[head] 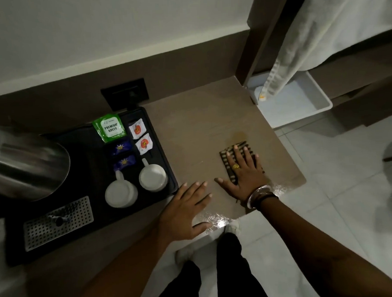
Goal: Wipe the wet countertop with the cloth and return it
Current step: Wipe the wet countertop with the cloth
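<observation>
Striped dark-and-tan fabric sits under your right hand (242, 168): that is the cloth (230, 160), folded small and lying flat on the countertop (201, 130), toward its right front part. Your palm and spread fingers press down on it rather than gripping it, with the thumb stretched out to the left onto bare surface. A gold ring (235, 166) shows on one finger and bangles (260, 196) circle that wrist.

Your left hand (186, 211) lies open and flat on the countertop near its front edge, fingers spread, holding nothing, just beside the corner of the black tray (88, 229) but whether it touches it you cannot tell from this angle.

Wet patches (216, 221) glisten along the front edge, between your two hands and to the right of your right wrist. A faint damp mark sits just beyond the cloth.

On the tray stand two white cups (136, 187) upside down, a green tea packet (110, 127), small white and blue sachets, a perforated metal grate (56, 221) and a steel kettle (25, 169) at the left.

A white towel (297, 31) hangs at the upper right above a white bin (301, 103) on the tiled floor (327, 187).
</observation>
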